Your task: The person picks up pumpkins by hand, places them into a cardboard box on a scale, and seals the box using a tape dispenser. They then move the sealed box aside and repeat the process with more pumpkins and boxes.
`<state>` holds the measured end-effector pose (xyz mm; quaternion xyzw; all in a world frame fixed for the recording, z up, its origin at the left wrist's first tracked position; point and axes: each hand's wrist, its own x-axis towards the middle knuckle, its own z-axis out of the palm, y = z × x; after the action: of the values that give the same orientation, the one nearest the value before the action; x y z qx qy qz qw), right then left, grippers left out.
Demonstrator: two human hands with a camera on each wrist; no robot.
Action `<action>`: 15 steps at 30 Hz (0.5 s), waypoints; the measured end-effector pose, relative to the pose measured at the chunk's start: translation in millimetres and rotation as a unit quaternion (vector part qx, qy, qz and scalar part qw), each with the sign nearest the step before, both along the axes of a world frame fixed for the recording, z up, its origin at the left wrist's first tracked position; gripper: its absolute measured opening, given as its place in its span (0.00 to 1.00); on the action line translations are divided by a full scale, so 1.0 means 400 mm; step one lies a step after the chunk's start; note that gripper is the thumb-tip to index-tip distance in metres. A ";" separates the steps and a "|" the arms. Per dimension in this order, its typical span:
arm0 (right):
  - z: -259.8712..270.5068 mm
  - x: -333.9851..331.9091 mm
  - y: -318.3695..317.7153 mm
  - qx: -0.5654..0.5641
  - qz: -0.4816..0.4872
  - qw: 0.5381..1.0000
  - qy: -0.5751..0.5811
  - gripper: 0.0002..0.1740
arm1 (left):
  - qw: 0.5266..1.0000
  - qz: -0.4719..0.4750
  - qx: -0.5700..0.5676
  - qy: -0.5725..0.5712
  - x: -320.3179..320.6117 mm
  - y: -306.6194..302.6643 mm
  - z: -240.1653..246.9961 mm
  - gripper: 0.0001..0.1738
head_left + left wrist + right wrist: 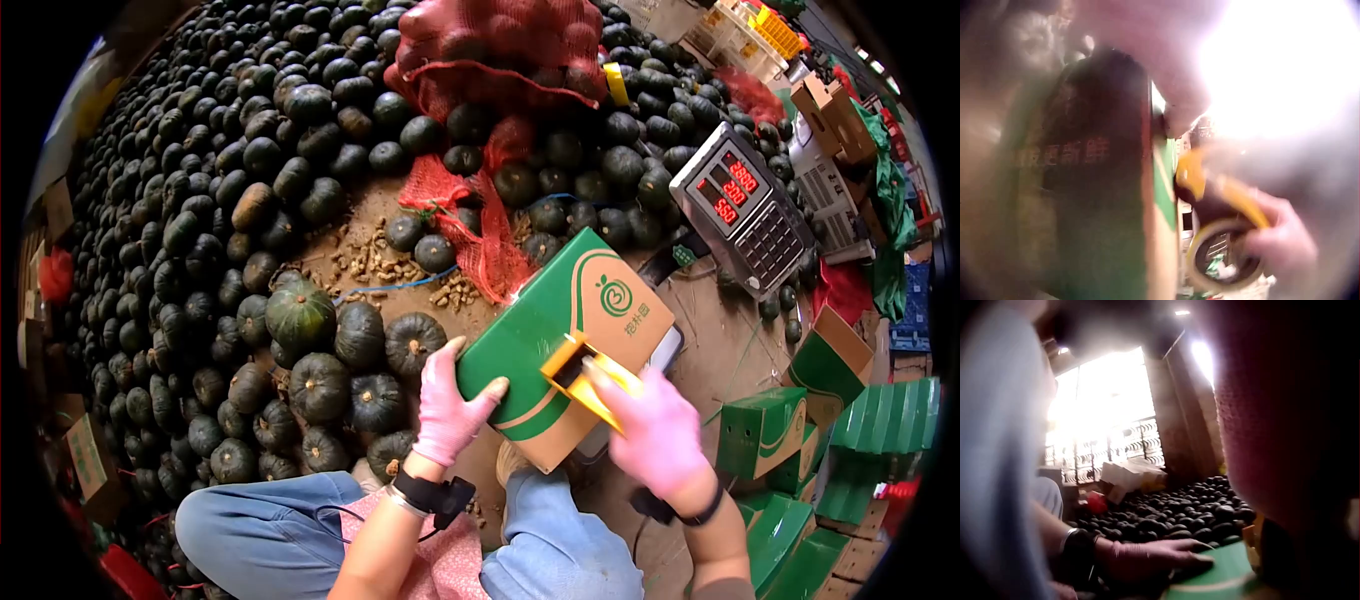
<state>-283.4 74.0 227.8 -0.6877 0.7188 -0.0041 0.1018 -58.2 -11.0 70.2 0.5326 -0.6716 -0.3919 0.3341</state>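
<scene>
A green and brown carton (520, 350) stands tilted on the scale, its printed face up. My left hand (450, 405), in a pink glove, holds the carton's left end, thumb on the top face and fingers over the far edge. My right hand (655, 430), also gloved, grips a yellow tape dispenser (590, 380) against the carton top. In the left wrist view the tape roll (1194, 262) shows below the dispenser's yellow frame, beside the carton's side (1097, 181). The right wrist view shows my left hand (1147, 559) on the green top (1222, 569).
Dark green pumpkins (320, 385) are heaped across the left and back. A red net sack (500, 50) stands at the back. The scale's display (740, 210) is lit at the right, with green cartons (760, 430) stacked near the right edge. Loose red netting (480, 230) lies beyond the carton.
</scene>
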 end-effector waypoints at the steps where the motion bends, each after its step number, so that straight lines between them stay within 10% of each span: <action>1: 0.018 -0.025 0.066 0.015 -0.032 0.999 -0.002 0.41 | 0.998 -0.016 0.043 0.035 0.013 -0.013 0.002 0.43; 3: 0.007 -0.089 0.203 0.059 -0.063 0.996 0.035 0.41 | 0.947 -0.094 0.249 0.178 0.062 -0.056 -0.061 0.38; 5: -0.155 -0.168 0.287 -0.097 -0.036 0.994 -0.046 0.39 | 0.777 -0.056 0.443 0.444 0.082 -0.082 -0.116 0.41; 8: -0.479 -0.249 0.319 -0.261 -0.021 0.956 -0.131 0.36 | 0.842 -0.174 0.373 0.347 0.062 -0.122 -0.199 0.47; 11: -0.607 -0.197 0.292 -0.322 -0.047 0.933 -0.153 0.36 | 0.401 -0.240 0.580 0.667 0.082 -0.145 -0.402 0.39; 12: -0.624 -0.178 0.284 -0.338 -0.058 0.927 -0.152 0.36 | 0.782 -0.133 0.454 0.405 0.131 -0.116 -0.477 0.36; 15: -0.614 -0.145 0.293 -0.244 -0.127 0.945 -0.178 0.35 | 0.796 -0.140 0.368 0.460 0.062 -0.126 -0.331 0.45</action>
<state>-341.6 191.1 -17.7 -0.5829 0.7470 -0.3149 0.0558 -33.4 -61.3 -62.2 0.2725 -0.3111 -0.8506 0.3246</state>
